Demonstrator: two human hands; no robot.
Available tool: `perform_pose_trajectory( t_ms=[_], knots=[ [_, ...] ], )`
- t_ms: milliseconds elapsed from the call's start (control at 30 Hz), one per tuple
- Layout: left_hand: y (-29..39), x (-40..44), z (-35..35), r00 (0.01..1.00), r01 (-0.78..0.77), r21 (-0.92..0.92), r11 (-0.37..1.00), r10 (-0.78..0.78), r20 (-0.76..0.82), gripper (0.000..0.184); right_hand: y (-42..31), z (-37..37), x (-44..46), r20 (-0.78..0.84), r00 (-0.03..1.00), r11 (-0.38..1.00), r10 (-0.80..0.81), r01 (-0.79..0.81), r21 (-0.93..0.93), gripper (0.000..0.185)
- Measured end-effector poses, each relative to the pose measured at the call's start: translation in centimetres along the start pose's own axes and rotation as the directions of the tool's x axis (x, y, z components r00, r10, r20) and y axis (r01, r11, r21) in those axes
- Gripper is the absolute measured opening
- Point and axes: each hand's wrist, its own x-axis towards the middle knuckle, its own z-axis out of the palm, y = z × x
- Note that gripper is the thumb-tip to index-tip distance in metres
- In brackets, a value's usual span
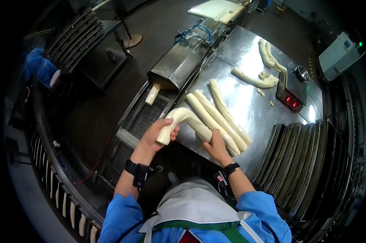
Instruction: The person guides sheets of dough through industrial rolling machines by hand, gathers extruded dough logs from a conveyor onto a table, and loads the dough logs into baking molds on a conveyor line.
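Observation:
A thick pale roll of dough (185,114) bends in an arch between my two hands. My left hand (155,133) is closed round its left end, which hangs downward. On the right, my right hand (216,145) grips the other end beside the near edge of the metal table (235,56). Three long dough rolls (219,117) lie side by side on the table, just beyond my right hand. Left of my hands runs a mesh conveyor (140,121), where a short dough piece (152,94) sticks out of a metal housing (181,65).
A scale (292,91) with a red display and a metal bowl (302,73) stands at the table's right. More dough (255,79) lies near it. Stacked trays (300,162) fill the right side. At far left is another person's blue sleeve (39,67) beside a rack (75,40).

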Motion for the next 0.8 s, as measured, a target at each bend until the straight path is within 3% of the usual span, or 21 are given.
perform_pose_trajectory(
  t_ms=[67, 133, 200, 267, 333, 367, 400, 433, 467, 500, 533, 567, 633, 733, 800],
  knots=[
    [0.0, 0.9, 0.2, 0.998, 0.003, -0.023, 1.000, -0.002, 0.060, 0.048, -0.4, -1.2, 0.1, -0.021, 1.000, 1.000, 0.014, -0.014, 0.012, 0.045],
    [0.6, 2.1, 0.3, 0.995, -0.037, -0.114, 0.993, 0.047, 0.090, 0.054, -1.1, -3.1, 0.1, 0.012, 0.955, 0.945, 0.295, -0.294, 0.143, 0.040],
    [0.5, 3.0, 0.3, 0.990, -0.070, -0.206, 0.976, 0.094, 0.110, 0.060, -1.0, -4.2, 0.0, -0.051, 0.950, 0.943, 0.308, -0.298, 0.147, 0.037],
    [-0.6, 4.4, -0.1, 0.975, -0.161, -0.109, 0.981, 0.141, -0.171, 0.071, 0.3, -5.3, -0.4, 0.040, 0.938, 0.937, 0.344, -0.340, -0.083, 0.037],
    [-1.1, 5.1, -2.8, 0.982, -0.139, -0.082, 0.987, 0.127, -0.138, 0.069, -0.3, -6.0, -1.0, 0.144, 0.915, 0.918, 0.377, -0.349, -0.185, 0.042],
    [-1.4, 5.2, -3.6, 0.959, -0.146, 0.141, 0.979, 0.175, -0.222, 0.067, -1.4, -6.3, -1.2, 0.190, 0.896, 0.876, 0.402, -0.316, -0.365, 0.051],
    [-1.5, 5.5, -4.6, 0.927, -0.126, 0.357, 0.926, 0.238, -0.290, 0.066, -1.9, -6.2, -1.3, 0.232, 0.875, 0.810, 0.424, -0.253, -0.529, 0.060],
    [-1.7, 6.2, -6.3, 0.879, -0.081, 0.540, 0.838, 0.315, -0.358, 0.071, -0.8, -5.3, -1.8, 0.237, 0.859, 0.806, 0.453, -0.282, -0.520, 0.077],
    [-1.4, 6.6, -8.0, 0.871, -0.076, 0.533, 0.843, 0.316, -0.376, 0.071, -0.7, -5.4, -1.9, 0.256, 0.856, 0.811, 0.448, -0.269, -0.520, 0.077],
    [-1.0, 6.8, -9.9, 0.781, 0.018, 0.862, 0.506, 0.531, -0.328, 0.073, -0.7, -5.7, -1.8, 0.141, 0.956, 0.778, 0.257, -0.118, -0.616, 0.087],
    [-0.5, 6.9, -11.6, 0.708, 0.180, 0.981, 0.067, 0.684, -0.176, 0.075, -0.5, -5.9, -1.7, 0.047, 0.998, 0.701, 0.035, 0.009, -0.713, 0.097],
    [0.1, 7.0, -13.1, 0.685, 0.246, 0.968, 0.050, 0.697, -0.210, 0.076, 0.2, -6.3, -1.3, 0.061, 0.997, 0.705, 0.036, 0.018, -0.709, 0.097],
    [1.2, 7.4, -16.0, 0.668, 0.395, 0.918, 0.044, 0.671, -0.320, 0.072, 1.9, -7.4, 0.6, 0.019, 0.924, 0.663, 0.382, -0.260, -0.702, 0.122],
    [1.7, 7.6, -18.6, 0.662, 0.509, 0.860, 0.018, 0.631, -0.405, 0.067, 3.5, -8.8, 3.2, 0.115, 0.887, 0.750, 0.448, -0.303, -0.588, 0.133],
    [1.6, 8.2, -20.1, 0.641, 0.525, 0.851, 0.012, 0.652, -0.405, 0.065, 3.6, -8.4, 4.3, 0.118, 0.898, 0.771, 0.424, -0.289, -0.568, 0.130]
  ],
)
